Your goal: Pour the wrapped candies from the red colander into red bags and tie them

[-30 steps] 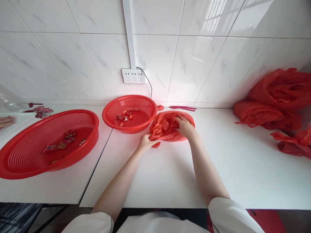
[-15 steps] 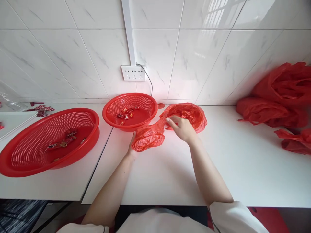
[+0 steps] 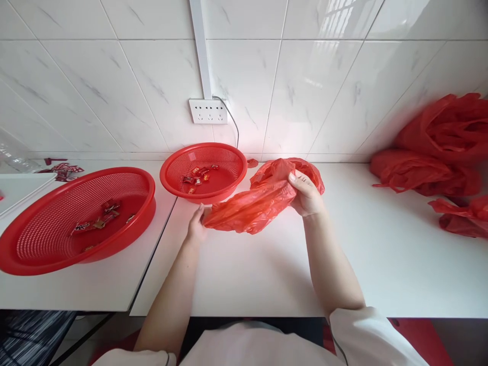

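A thin red plastic bag [image 3: 249,207] is stretched sideways between my two hands, above the white table. My left hand [image 3: 197,223] grips its left end, thumb up, with the other fingers partly hidden by the plastic. At the upper right end my right hand [image 3: 306,193] pinches the bag between thumb and fingers. Right behind it lies a second red plastic bag [image 3: 313,173], crumpled in a round heap and partly covered by the held one. Just beyond my left hand stands a small red basket [image 3: 166,181] with several wrapped candies [image 3: 198,177] on its bottom.
A larger red basket [image 3: 147,203] with several wrapped candies [image 3: 101,221] stands at the left. Red plastic bags [image 3: 430,170] are piled at the far right. A power strip [image 3: 208,112] is fixed to the tiled wall, and a white tray [image 3: 28,190] sits at the left edge.
My right hand has moved right, drawing the bag's end out. The bundled bag is now spread wide between both hands. My left hand has shifted slightly left.
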A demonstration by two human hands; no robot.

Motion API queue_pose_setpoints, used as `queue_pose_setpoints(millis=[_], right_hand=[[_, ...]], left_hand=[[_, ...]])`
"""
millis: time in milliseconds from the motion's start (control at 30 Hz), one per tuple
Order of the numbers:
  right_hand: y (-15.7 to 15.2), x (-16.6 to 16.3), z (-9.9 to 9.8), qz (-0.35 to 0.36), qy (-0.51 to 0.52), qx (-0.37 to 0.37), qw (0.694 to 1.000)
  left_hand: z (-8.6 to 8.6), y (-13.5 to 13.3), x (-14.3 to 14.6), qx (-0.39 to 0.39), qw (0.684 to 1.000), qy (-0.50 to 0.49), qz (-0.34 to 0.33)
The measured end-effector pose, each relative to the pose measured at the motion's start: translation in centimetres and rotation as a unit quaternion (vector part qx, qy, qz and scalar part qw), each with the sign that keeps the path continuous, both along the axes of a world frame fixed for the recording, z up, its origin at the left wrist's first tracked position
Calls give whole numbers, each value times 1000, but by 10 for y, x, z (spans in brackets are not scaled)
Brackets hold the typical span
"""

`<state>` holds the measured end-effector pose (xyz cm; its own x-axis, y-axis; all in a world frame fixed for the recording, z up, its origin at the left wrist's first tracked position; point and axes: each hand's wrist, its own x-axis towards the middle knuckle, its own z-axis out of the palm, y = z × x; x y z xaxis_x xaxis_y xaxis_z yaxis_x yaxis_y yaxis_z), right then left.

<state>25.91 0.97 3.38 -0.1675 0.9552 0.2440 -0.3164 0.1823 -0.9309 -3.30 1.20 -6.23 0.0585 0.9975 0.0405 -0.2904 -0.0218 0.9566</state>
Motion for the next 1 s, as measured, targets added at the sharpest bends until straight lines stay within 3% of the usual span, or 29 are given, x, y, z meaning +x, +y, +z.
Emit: queue_pose_setpoints(millis=[200, 333, 400, 467, 600, 700, 833, 933, 1000], right_hand=[[-7, 14, 7, -10, -58, 31, 998], [-16, 19, 18, 11, -148, 46, 988], [-20, 17, 21, 31, -163, 46, 985], [-22, 11, 21, 57, -159, 43, 985], [-23, -8, 17, 120, -136, 50, 982], [-23, -17, 16, 132, -103, 72, 983], [-24, -11, 18, 81, -73, 69, 992], [-24, 0, 19, 17, -106, 58, 992], [-24, 5, 19, -16, -147, 57, 987]], left_hand=[[16, -1, -35, 66, 995, 69, 17], [33, -18, -37, 116, 961, 249, 34], [48, -28, -27, 175, 926, 325, 77], [65, -39, -9, 212, 913, 341, 74], [88, -60, 38, 209, 930, 298, -53], [88, -72, 62, 178, 919, 324, -134], [73, -79, 63, 94, 877, 435, -183], [63, -80, 54, 62, 836, 517, -174], [61, -80, 50, 90, 824, 544, -128]])
